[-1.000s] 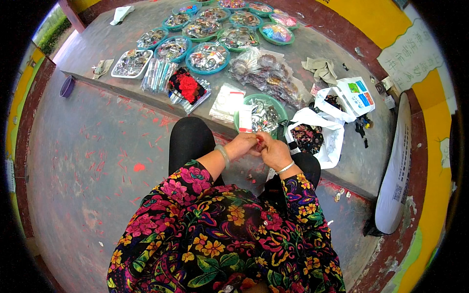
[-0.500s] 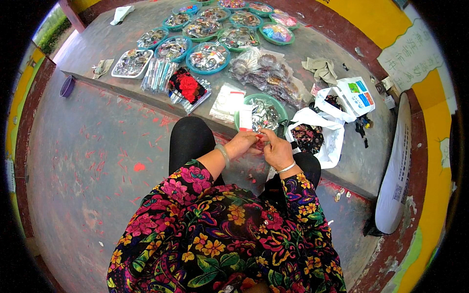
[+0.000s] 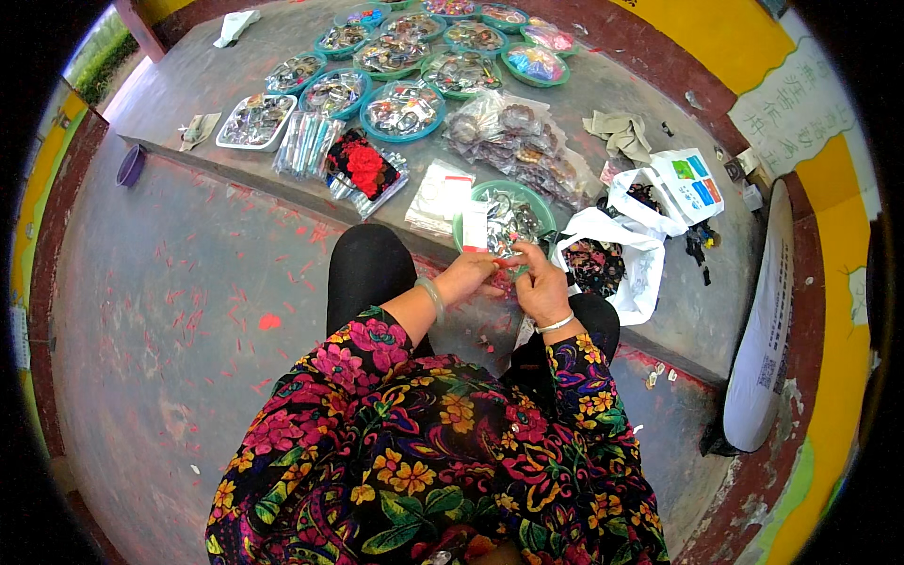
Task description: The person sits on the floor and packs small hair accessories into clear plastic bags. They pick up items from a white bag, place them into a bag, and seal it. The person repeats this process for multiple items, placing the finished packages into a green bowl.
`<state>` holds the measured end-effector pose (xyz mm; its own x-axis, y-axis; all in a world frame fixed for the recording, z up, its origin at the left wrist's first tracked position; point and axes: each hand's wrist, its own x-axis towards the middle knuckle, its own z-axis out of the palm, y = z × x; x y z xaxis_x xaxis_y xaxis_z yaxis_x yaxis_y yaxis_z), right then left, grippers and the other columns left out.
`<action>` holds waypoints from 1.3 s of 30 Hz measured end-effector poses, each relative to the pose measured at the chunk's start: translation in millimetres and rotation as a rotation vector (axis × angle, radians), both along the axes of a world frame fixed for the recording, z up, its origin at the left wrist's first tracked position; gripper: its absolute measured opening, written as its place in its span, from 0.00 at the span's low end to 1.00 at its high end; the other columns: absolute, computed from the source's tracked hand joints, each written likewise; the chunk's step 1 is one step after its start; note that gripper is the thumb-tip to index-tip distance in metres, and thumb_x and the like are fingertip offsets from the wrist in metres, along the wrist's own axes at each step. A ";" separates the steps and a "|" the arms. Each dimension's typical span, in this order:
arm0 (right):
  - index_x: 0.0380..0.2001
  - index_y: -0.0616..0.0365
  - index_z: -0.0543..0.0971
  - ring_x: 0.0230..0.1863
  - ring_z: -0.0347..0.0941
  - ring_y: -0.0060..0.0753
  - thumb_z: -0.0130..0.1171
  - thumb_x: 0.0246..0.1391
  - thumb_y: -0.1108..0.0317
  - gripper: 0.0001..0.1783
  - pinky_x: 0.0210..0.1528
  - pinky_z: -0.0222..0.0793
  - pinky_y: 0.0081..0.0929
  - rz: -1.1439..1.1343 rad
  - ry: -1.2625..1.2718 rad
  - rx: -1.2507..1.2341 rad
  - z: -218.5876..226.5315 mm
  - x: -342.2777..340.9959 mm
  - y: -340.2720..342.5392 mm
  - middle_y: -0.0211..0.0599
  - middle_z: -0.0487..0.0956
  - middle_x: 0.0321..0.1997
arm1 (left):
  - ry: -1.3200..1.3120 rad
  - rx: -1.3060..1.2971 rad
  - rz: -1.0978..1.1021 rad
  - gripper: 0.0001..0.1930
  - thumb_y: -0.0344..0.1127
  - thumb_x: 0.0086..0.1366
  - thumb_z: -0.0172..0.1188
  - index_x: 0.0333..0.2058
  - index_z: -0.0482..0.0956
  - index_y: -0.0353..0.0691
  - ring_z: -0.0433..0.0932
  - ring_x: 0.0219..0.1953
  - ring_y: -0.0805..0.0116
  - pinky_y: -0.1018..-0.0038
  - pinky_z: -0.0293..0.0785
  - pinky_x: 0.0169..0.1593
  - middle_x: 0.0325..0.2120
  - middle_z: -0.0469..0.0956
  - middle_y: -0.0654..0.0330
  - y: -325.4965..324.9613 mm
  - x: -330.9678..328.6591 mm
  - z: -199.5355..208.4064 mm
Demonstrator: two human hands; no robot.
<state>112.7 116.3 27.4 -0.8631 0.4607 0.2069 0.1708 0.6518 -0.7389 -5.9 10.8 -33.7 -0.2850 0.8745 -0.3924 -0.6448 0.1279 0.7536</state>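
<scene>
Both my hands meet above my knees, in front of the concrete ledge's edge. My left hand (image 3: 465, 277), with a bangle on its wrist, is closed with the fingertips pinching a small white card with a red end (image 3: 474, 229), which stands up in front of the green basin. My right hand (image 3: 543, 294) faces it, fingers bent and pinched near a small red bit between the hands; what they hold is too small to tell. Just beyond lies the green basin (image 3: 541, 202) of plastic-wrapped small goods. A flat clear packet (image 3: 439, 200) lies left of it.
A white plastic bag (image 3: 646, 282) of dark patterned items stands open at right, with another white bag (image 3: 695, 193) behind. Clear bags of brown rings (image 3: 518, 141) and several filled basins (image 3: 403, 111) cover the ledge. Red scraps (image 3: 269, 322) dot the floor at left.
My right hand has shifted slightly right and up, its fingers parting a little from my left hand. My left hand and the card stay nearly in place.
</scene>
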 end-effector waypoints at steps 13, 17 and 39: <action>0.50 0.48 0.63 0.28 0.73 0.49 0.46 0.39 0.76 0.29 0.30 0.68 0.40 0.179 -0.328 0.139 2.5 -1.2 -4.6 0.42 0.77 0.27 | 0.153 0.051 -0.078 0.12 0.33 0.61 0.44 0.34 0.71 0.29 0.73 0.33 0.69 0.74 0.74 0.34 0.33 0.73 0.55 -2.3 3.5 2.3; 0.45 0.49 0.68 0.28 0.74 0.44 0.50 0.39 0.73 0.24 0.29 0.69 0.36 -0.009 -0.042 0.013 -1.2 -0.5 -0.1 0.36 0.78 0.29 | 0.049 0.039 0.038 0.12 0.33 0.61 0.43 0.37 0.70 0.29 0.74 0.32 0.69 0.77 0.75 0.32 0.35 0.74 0.54 0.1 2.0 -0.9; 0.50 0.48 0.65 0.30 0.74 0.46 0.49 0.39 0.73 0.28 0.33 0.68 0.37 0.174 -0.247 -0.137 -10.5 -1.3 1.1 0.41 0.77 0.27 | 0.078 0.018 -0.063 0.12 0.34 0.62 0.43 0.32 0.72 0.31 0.74 0.26 0.69 0.77 0.73 0.30 0.27 0.73 0.57 -2.4 6.1 5.9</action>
